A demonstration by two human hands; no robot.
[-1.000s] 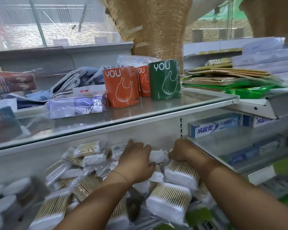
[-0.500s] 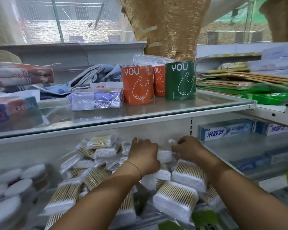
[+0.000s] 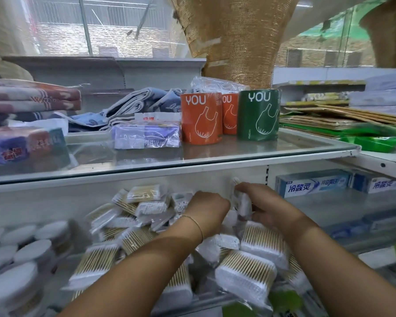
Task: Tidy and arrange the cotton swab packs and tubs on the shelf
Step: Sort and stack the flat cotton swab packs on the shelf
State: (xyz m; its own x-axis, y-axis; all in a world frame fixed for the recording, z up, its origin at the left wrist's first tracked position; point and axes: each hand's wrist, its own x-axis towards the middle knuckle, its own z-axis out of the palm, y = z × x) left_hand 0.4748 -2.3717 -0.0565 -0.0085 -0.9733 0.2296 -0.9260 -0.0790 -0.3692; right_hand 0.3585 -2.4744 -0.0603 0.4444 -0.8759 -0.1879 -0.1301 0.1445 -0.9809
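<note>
A loose heap of clear cotton swab packs [image 3: 146, 209] with wooden sticks and white tips fills the lower shelf. Round white-lidded swab tubs [image 3: 21, 259] stand at the left of that shelf. My right hand [image 3: 261, 202] holds a small swab pack [image 3: 242, 203] upright against the shelf's back wall, fingers curled round it. My left hand [image 3: 206, 209] reaches into the pile just left of that pack, fingers curled down among the packs; what it holds is hidden. Larger swab packs [image 3: 247, 271] lie in front, under my forearms.
The glass shelf above [image 3: 215, 154] carries orange and green bag rolls [image 3: 201, 117], a purple pack [image 3: 146, 136] and folded towels [image 3: 32, 99]. Toothpaste boxes [image 3: 311, 183] sit on the shelf to the right. A shelf upright [image 3: 267, 175] divides the two bays.
My right hand has lifted a small pack from the pile and stood it upright near the back wall. My left hand stayed in the pile. The camera has shifted slightly.
</note>
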